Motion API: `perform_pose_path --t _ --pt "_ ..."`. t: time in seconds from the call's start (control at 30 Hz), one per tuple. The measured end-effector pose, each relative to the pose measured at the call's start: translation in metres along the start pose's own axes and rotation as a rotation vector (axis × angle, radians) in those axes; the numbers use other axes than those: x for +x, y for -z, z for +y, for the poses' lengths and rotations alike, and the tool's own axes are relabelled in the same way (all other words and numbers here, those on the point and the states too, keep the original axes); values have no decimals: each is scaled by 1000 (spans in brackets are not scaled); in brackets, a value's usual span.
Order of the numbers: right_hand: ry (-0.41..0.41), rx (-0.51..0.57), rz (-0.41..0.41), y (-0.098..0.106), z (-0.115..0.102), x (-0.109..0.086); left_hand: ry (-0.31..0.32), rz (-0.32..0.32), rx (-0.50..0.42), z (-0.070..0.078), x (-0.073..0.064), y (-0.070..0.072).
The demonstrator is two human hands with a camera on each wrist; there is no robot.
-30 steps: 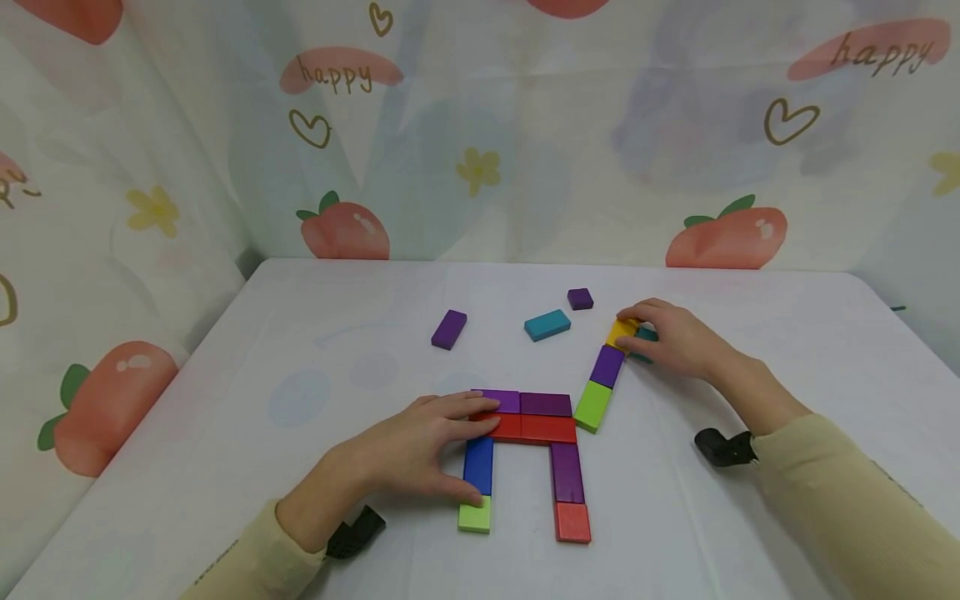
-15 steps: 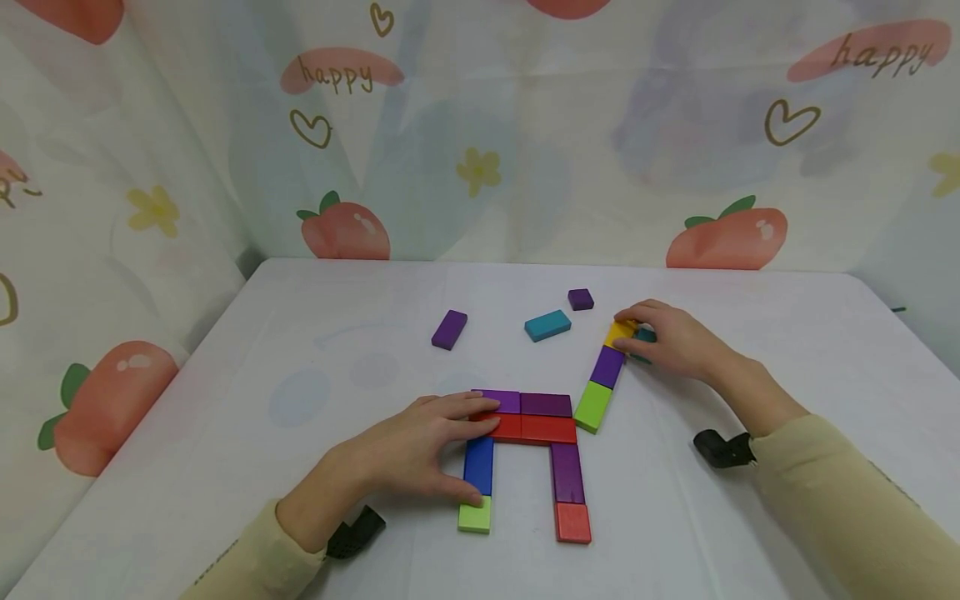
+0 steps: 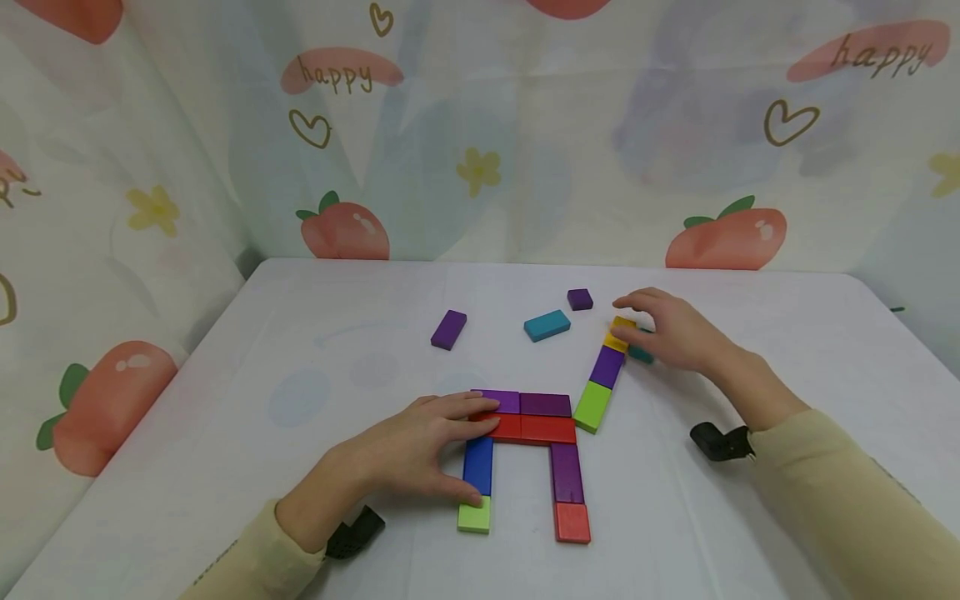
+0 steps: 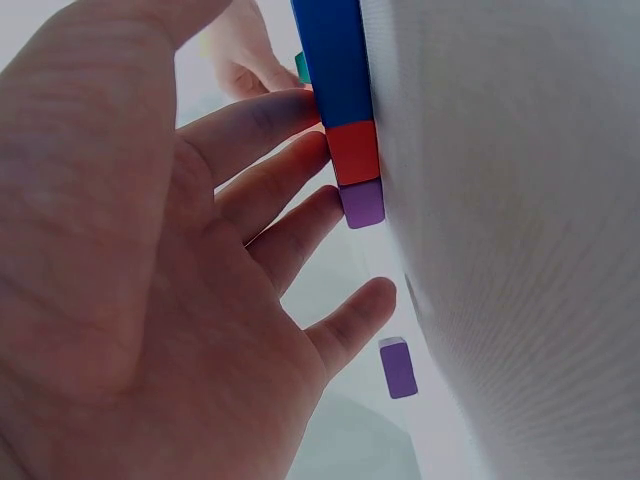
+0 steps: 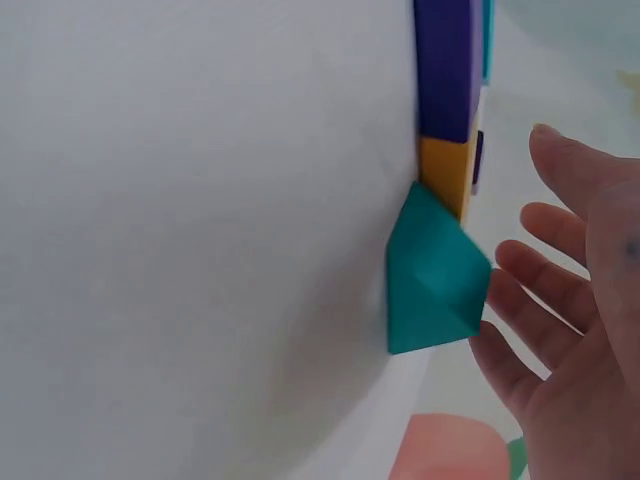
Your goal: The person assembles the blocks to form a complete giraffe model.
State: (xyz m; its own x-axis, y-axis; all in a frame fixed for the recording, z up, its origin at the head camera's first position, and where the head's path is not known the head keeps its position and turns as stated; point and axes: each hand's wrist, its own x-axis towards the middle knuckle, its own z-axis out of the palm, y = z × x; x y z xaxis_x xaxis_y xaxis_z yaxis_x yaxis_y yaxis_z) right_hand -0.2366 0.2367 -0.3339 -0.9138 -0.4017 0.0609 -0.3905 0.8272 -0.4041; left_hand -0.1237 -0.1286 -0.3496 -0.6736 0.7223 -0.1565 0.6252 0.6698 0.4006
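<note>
My left hand (image 3: 412,446) lies over the left end of a flat figure of coloured blocks. Its fingertips rest on a violet block (image 3: 504,402) and the red row (image 3: 548,429); its thumb touches a lime block (image 3: 474,518) below a blue block (image 3: 478,467). In the left wrist view the fingers (image 4: 270,195) are extended against the blocks' edge. At the right, my right hand (image 3: 675,333) hovers with parted fingers around a yellow block (image 3: 622,323), which tops a slanted strip of purple (image 3: 607,367) and lime (image 3: 593,407). A teal block (image 5: 440,275) angles off beside the yellow one, partly hidden.
Behind the figure lie a loose purple block (image 3: 449,330), a blue-teal block (image 3: 547,326) and a small dark purple block (image 3: 580,299). A purple block (image 3: 567,473) and a red one (image 3: 573,523) form the right leg. Patterned cloth (image 3: 480,225) hangs behind the white table (image 3: 337,317).
My right hand's fingers have lifted off the yellow block and spread apart, and the hand has risen slightly. The teal block shows more now. The left hand stays put.
</note>
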Motion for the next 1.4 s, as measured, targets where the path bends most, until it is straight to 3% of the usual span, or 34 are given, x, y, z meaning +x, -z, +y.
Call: perform_pose_path --t 0.33,0.7,1.4 --pt "25 22 11 1 -26 15 6 -1 0 0 0 0" --pt "37 42 -40 -11 -46 34 7 -5 -10 -1 0 0" --pt "14 -113 -139 -34 -70 60 -3 4 -11 -1 0 -1"
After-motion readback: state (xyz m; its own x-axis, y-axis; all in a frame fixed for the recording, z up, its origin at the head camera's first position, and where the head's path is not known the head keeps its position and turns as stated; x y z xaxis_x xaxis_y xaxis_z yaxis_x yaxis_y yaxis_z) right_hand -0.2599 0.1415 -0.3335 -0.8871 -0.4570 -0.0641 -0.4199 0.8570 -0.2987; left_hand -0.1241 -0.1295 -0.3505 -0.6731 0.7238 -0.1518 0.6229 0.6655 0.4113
